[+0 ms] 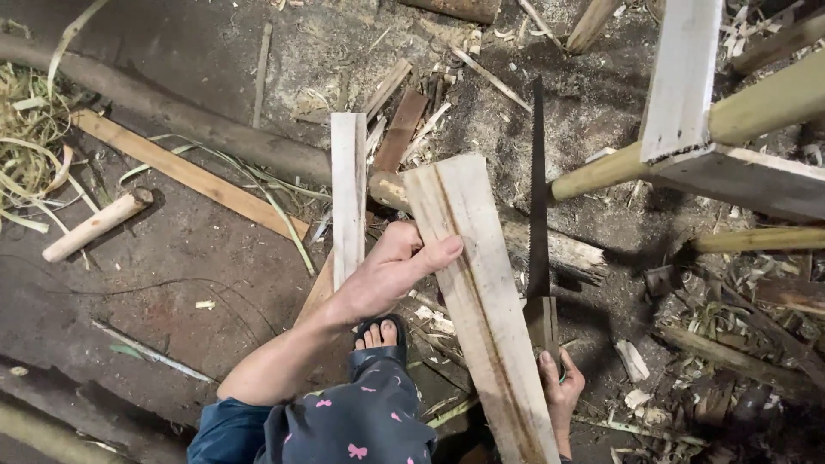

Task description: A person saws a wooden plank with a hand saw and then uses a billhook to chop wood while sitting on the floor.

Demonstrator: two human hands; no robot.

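Observation:
My left hand grips the left edge of a pale wooden plank, thumb laid across its top face. The plank runs from low in the view up to rest on a log. My right hand is shut on the wooden handle of a hand saw. Its dark blade points away from me along the plank's right edge. My sandalled foot stands just below the left hand, beside a narrower white board.
Sawdust, chips and offcuts cover the dirt floor. A long dark pole and a thin slat lie at left, with a short round stick. A wooden frame of boards and round poles stands at upper right.

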